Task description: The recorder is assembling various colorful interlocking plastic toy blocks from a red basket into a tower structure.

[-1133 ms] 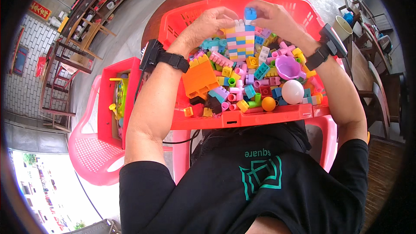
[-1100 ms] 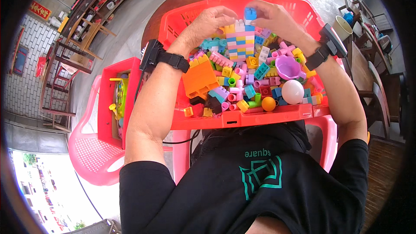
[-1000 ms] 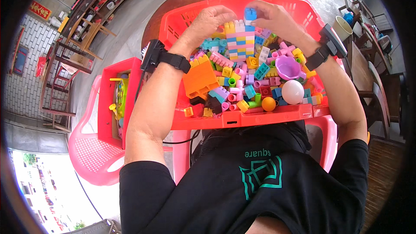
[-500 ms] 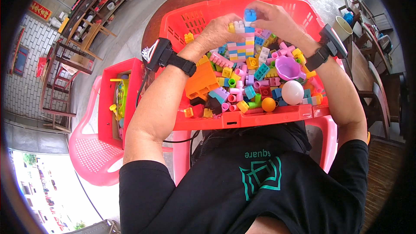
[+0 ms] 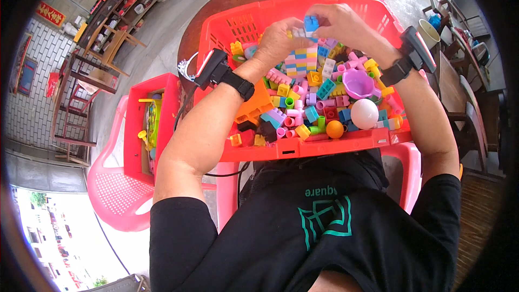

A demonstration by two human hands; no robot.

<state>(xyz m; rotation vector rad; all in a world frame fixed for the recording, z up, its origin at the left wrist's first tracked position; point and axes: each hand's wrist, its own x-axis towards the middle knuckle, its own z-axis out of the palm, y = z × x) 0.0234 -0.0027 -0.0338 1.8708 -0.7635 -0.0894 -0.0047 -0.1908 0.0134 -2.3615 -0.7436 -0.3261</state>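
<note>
The block tower [image 5: 301, 64] stands in the far half of the red basket [image 5: 335, 150], long way up, bumps on top. The right hand [image 5: 341, 23] pinches its top blue block [image 5: 311, 23]; the left hand [image 5: 281, 37] half-curls beside, grip hidden. A crooked push could tip it.

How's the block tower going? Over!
Left hand at multicoloured plastic block tower. Right hand holding blue studded plastic block at its top. Left hand partly hides tower.
</note>
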